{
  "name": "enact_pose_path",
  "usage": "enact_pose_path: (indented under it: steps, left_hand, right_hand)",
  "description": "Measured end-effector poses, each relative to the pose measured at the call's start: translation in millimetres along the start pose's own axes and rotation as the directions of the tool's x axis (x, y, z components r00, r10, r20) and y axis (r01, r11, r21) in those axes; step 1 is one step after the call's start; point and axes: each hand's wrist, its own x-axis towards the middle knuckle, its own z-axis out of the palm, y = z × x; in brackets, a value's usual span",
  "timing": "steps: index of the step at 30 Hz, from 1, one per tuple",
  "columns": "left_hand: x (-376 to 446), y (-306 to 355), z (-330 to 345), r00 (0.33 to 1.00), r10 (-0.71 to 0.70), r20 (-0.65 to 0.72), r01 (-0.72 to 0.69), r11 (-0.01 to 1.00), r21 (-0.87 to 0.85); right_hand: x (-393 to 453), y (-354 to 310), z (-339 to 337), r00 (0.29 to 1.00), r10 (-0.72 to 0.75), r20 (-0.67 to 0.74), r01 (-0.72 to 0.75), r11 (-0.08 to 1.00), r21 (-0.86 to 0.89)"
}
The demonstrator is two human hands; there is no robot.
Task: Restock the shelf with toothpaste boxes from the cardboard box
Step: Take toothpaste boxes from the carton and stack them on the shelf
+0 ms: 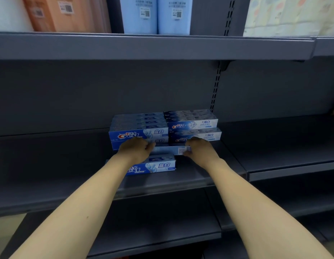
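Observation:
Blue Crest toothpaste boxes are stacked on the dark grey middle shelf: a left stack and a right stack. In front of them a light blue toothpaste box lies lengthwise, barcode end to the right. My left hand grips its left end and my right hand grips its right end. Below it another blue box lies flat near the shelf's front. The cardboard box is out of view.
An upper shelf carries orange packs, pale blue packs and a patterned pack. A slotted upright divides the bays. The right bay's shelf and the lower shelf are bare.

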Motion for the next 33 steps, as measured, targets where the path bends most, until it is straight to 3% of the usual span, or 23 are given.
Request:
enact_pose_path:
  steps: [5,9,19,29,33]
  left_hand:
    - [0.7,-1.2,-0.6,0.999,-0.018,0.035,0.016,0.999,0.050]
    - [9.0,-7.0,-3.1,0.999,0.005,0.048,-0.008,0.999,0.050]
    - [24.0,-17.1,0.5,0.988,0.062,0.139,-0.070,0.996,0.055]
    - [11.3,-31.6,-3.7,0.999,0.029,0.026,-0.031,0.995,0.091]
    - [5.4,-46.4,-6.4,0.994,-0.106,0.004,0.106,0.994,0.021]
  right_hand:
    - [-7.9,11.4,-9.9,0.995,-0.071,0.070,0.073,0.997,-0.024]
    - [-7.8,17.9,-21.2,0.996,-0.016,0.084,0.019,0.999,-0.039]
    - [4.0,4.0,-22.0,0.928,-0.003,0.373,0.027,0.998,-0.057]
    - [17.3,-11.9,-13.0,0.982,-0.133,0.137,0.158,0.968,-0.197]
    - [26.6,-27.9,-0.8,0.966,-0.235,0.109,0.246,0.964,-0.101]
